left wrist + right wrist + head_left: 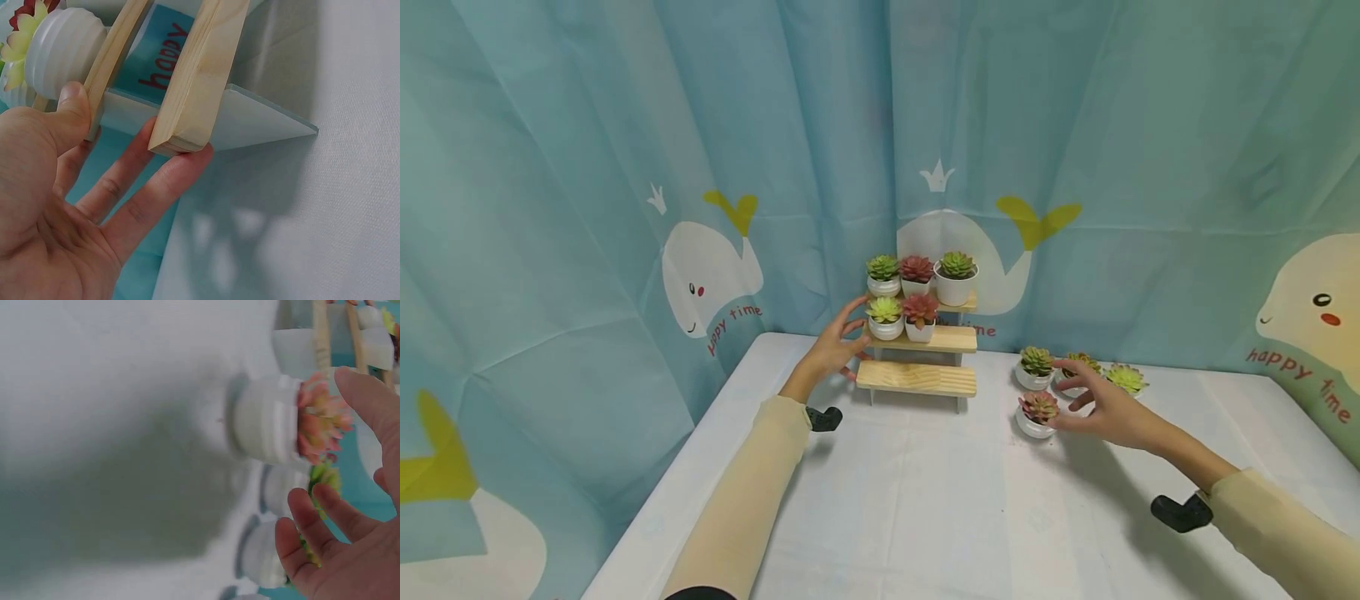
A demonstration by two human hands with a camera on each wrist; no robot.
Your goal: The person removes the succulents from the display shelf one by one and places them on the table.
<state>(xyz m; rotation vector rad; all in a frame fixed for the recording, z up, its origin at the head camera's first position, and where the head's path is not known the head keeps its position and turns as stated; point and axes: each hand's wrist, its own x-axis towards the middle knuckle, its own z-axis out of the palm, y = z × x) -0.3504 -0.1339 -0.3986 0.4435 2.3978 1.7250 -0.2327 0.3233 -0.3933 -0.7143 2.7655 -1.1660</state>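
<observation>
A small three-step wooden plant stand stands at the back of the table. My left hand is at its left side, thumb at the end of the middle board and spread fingers touching the lower board. On the table, my right hand hovers with thumb and fingers apart beside a pink succulent in a white pot; in the right wrist view the thumb is near the pink leaves and nothing is between the fingers.
The top step bears two green succulents and a red one. The middle step holds a light green and a red succulent. Several potted succulents stand behind my right hand. A blue whale-print curtain hangs behind.
</observation>
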